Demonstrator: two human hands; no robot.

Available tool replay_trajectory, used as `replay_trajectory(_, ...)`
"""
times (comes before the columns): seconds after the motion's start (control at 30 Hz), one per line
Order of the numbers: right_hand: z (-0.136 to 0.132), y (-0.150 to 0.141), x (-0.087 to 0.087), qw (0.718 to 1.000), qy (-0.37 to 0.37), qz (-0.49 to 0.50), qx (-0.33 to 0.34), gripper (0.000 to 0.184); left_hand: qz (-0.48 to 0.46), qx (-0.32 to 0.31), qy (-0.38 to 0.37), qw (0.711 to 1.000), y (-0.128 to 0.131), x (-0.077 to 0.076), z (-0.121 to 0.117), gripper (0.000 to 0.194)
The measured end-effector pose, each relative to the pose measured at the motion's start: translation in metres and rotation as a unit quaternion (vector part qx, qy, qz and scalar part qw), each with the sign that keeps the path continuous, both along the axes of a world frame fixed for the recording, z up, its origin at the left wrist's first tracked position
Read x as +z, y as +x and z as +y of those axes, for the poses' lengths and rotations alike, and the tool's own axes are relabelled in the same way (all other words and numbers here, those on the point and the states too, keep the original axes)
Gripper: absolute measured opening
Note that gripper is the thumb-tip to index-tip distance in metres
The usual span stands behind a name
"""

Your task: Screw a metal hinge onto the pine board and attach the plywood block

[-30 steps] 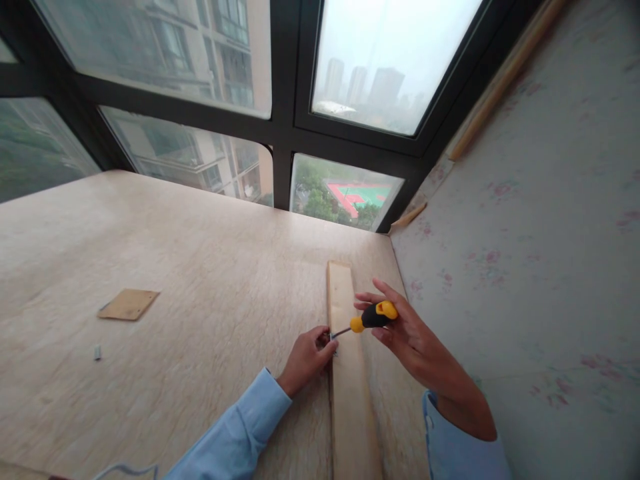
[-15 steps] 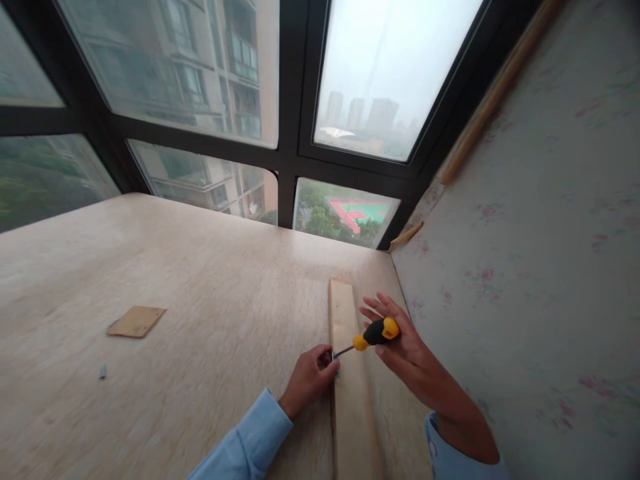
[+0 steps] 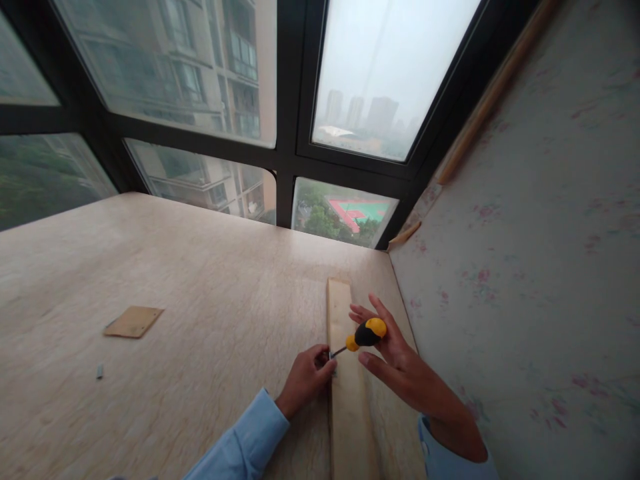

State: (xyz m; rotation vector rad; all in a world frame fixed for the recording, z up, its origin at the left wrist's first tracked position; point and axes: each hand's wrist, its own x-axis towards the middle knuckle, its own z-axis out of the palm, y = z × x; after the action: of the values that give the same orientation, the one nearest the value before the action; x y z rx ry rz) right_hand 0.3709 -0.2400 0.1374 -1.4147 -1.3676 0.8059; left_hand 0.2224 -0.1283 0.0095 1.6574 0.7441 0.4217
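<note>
A wooden board [image 3: 345, 393] lies lengthwise in front of me. My left hand [image 3: 307, 375] is closed at its left edge, thumb and fingers pinching a small metal piece [image 3: 331, 357] whose exact kind I cannot make out. The shaft tip of a yellow-and-black screwdriver [image 3: 367, 333] meets that piece. My right hand [image 3: 395, 357] holds the tilted handle loosely, with the handle resting between the thumb side and the fingers. Those fingers are stretched outward, and the thumb stands a little apart from the handle.
A thin brown square plate [image 3: 134, 322] with small holes lies to the left on the marble-patterned surface [image 3: 215, 307]. Closer to me is a small grey metal piece [image 3: 99, 371]. A flowered wall [image 3: 525, 280] bounds the right side; dark-framed windows [image 3: 287, 133] stand behind.
The view tilted upward, then steadied. My right hand has loosened and rolled around the handle, its thumb moving away; the handle shifted slightly left. My left hand keeps its pinch at the board's edge.
</note>
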Motion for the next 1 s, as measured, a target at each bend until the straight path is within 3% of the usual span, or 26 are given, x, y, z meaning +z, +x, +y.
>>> replay_trajectory(0.13, -0.008, 0.004, 0.012, 1.0, -0.002, -0.028, 0.014, 0.066, 0.002, 0.003, 0.011, 1.0, 0.001, -0.003, 0.0, 0.036)
replay_trajectory(0.27, -0.004, 0.003, 0.017, 0.986, -0.014, -0.145, -0.08, 0.058, -0.001, 0.008, 0.013, 1.0, 0.001, -0.006, 0.0, 0.036)
replay_trajectory(0.37, 0.004, -0.002, 0.014, 0.956, 0.015, -0.238, -0.17, 0.07, -0.004, 0.005, 0.008, 1.0, 0.001, -0.005, 0.0, 0.036)
replay_trajectory(0.43, 0.009, -0.007, 0.012, 0.945, 0.035, -0.262, -0.192, 0.081, -0.007, 0.001, 0.002, 1.0, 0.001, -0.003, -0.001, 0.036)
replay_trajectory(0.57, 0.005, -0.013, 0.012, 0.972, 0.05, -0.198, -0.118, 0.088, -0.006, 0.003, -0.015, 1.0, 0.001, -0.002, 0.0, 0.04)
replay_trajectory(0.67, -0.003, -0.011, 0.017, 0.986, 0.051, -0.159, -0.022, 0.078, 0.001, 0.004, -0.023, 1.0, 0.001, -0.002, 0.0, 0.043)
replay_trajectory(0.77, -0.006, -0.005, 0.022, 0.98, 0.055, -0.19, 0.008, 0.062, 0.008, 0.0, -0.025, 1.0, 0.001, -0.002, 0.0, 0.043)
replay_trajectory(0.87, 0.0, 0.0, 0.02, 0.972, 0.07, -0.218, -0.051, 0.056, 0.007, -0.002, -0.031, 1.0, 0.0, -0.001, 0.0, 0.043)
replay_trajectory(1.0, 0.008, 0.003, 0.016, 0.94, 0.072, -0.279, -0.182, 0.065, 0.002, -0.005, -0.046, 0.999, 0.0, 0.001, -0.001, 0.044)
